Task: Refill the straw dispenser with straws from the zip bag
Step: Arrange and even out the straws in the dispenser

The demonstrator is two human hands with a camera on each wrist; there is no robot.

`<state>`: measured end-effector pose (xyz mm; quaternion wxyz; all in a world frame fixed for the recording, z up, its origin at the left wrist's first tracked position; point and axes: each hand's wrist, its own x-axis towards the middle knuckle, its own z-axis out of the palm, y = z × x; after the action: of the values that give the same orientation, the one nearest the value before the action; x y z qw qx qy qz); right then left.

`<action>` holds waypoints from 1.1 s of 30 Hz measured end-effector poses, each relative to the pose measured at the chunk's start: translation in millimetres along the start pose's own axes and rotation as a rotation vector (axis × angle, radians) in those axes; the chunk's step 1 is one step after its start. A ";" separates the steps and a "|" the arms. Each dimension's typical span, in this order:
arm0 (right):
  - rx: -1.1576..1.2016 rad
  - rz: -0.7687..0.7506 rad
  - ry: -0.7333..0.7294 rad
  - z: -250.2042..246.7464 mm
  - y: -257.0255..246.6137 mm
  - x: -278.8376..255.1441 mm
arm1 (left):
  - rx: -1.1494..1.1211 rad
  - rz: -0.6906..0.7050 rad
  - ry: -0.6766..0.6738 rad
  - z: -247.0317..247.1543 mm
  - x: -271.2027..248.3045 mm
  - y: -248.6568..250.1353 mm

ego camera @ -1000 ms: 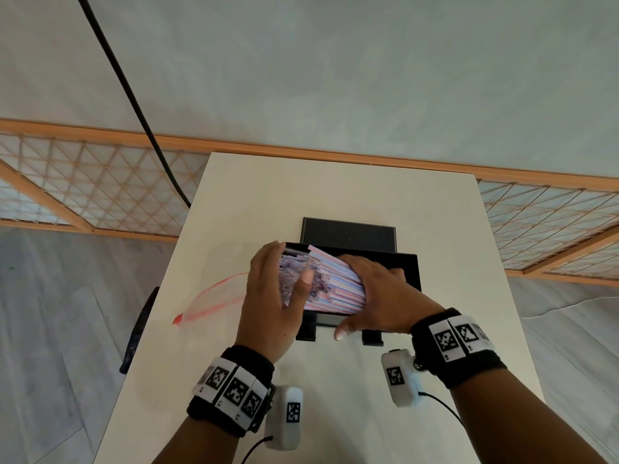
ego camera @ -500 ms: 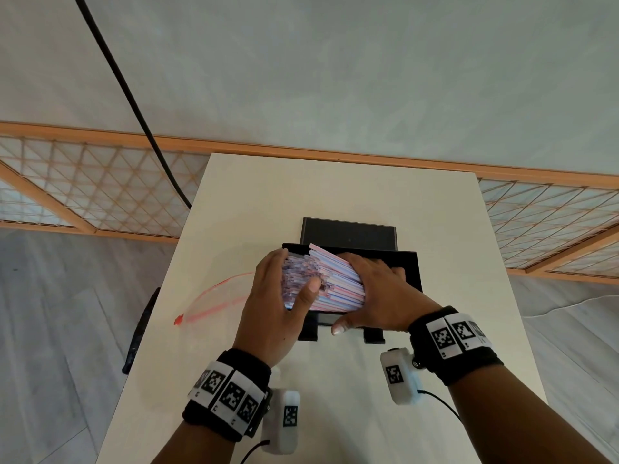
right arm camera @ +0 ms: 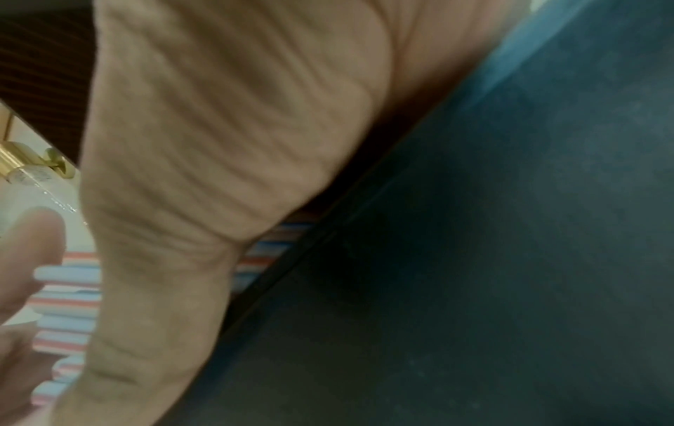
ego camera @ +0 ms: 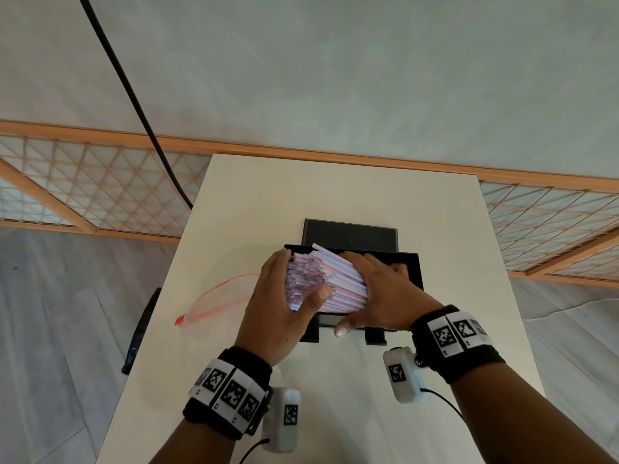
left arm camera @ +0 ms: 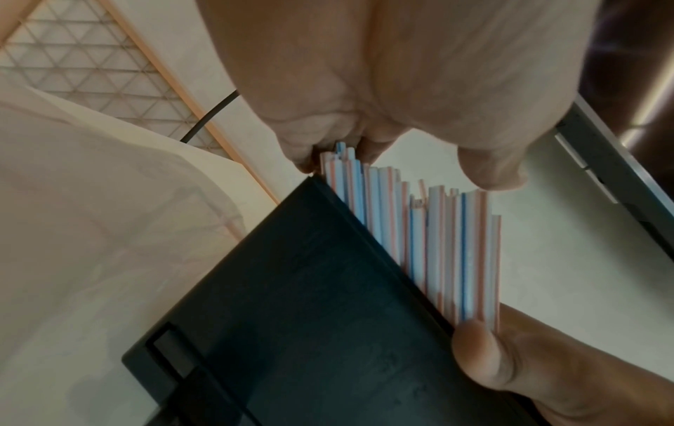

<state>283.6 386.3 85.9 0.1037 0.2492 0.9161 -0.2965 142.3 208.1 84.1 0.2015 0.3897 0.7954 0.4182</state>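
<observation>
A thick bundle of paper-wrapped straws (ego camera: 330,279) with red and blue stripes lies over the open top of the black straw dispenser (ego camera: 410,267) in the middle of the table. My left hand (ego camera: 284,296) cups the bundle's left end, thumb curled over the top. My right hand (ego camera: 382,293) grips the right part from above, thumb at the near side. In the left wrist view the straws (left arm camera: 437,245) slant down behind the dispenser's black wall (left arm camera: 310,331). In the right wrist view, striped straws (right arm camera: 69,302) show beside my palm. The clear zip bag (ego camera: 214,296) with a red zip lies flat to the left.
The dispenser's black lid (ego camera: 350,234) lies just behind it. The cream table (ego camera: 335,192) has bare surface at the far end and near me. A black cable (ego camera: 134,95) hangs at the left. Wooden lattice screens (ego camera: 100,189) stand beyond the table edges.
Both hands have stayed on the bundle over the dispenser; the straws have settled slightly, and my left thumb has shifted a little over the top.
</observation>
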 end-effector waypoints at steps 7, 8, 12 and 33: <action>-0.005 -0.061 0.005 -0.1 -0.3 1.6 | 0.000 -0.021 -0.081 0.0 8.3 -6.0; 0.028 -0.067 -0.001 0.8 0.8 2.4 | -0.017 -0.039 -0.077 -0.6 8.0 -4.1; 0.100 -0.060 -0.009 2.5 2.6 3.4 | -0.081 -0.051 -0.043 1.3 4.4 -0.6; -0.121 -0.060 0.031 5.2 -2.3 4.6 | 0.087 -0.018 -0.086 1.9 8.5 -2.3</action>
<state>278.7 383.4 81.3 0.0957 0.2196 0.9408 -0.2399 137.3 215.0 81.2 0.2221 0.4087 0.8069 0.3641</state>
